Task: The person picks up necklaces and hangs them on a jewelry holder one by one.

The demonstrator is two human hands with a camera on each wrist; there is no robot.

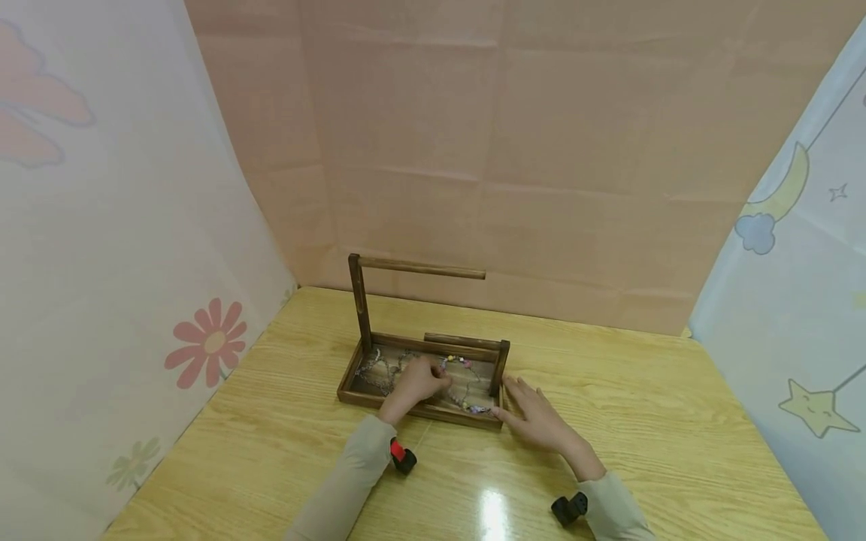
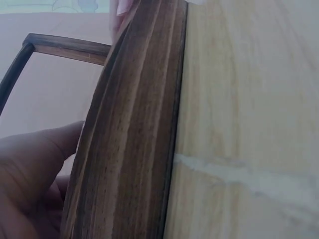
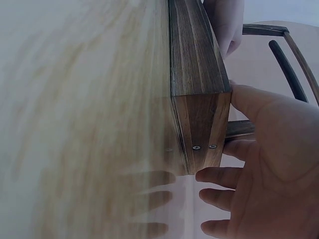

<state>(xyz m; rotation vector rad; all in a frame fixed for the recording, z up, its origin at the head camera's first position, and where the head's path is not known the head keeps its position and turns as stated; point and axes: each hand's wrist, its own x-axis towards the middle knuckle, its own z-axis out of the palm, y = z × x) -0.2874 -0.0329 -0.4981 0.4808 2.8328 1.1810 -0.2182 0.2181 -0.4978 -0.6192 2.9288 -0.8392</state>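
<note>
A dark wooden jewelry tray (image 1: 467, 418) stands on the table in the head view, with chains and beaded bracelets inside. My left hand (image 1: 416, 382) reaches over its front wall, fingers curled down, and pinches a beaded bracelet (image 1: 451, 359) with yellow and pink beads. The left wrist view shows the tray's front wall (image 2: 129, 119) hiding those fingertips. Spread along the tray's right end, my right hand (image 1: 537, 421) touches it with its thumb at the front corner; the other fingers are extended (image 3: 279, 149). Another beaded strand (image 1: 476, 409) lies near that corner.
A tall left post (image 1: 360, 300) carries a high bar (image 1: 422, 267) above the tray. A short right post (image 1: 499, 368) carries a low bar (image 1: 463, 340) along the back. Silvery chains (image 1: 375, 368) lie in the tray's left part. Cloth backdrops surround the wooden table (image 1: 643, 421).
</note>
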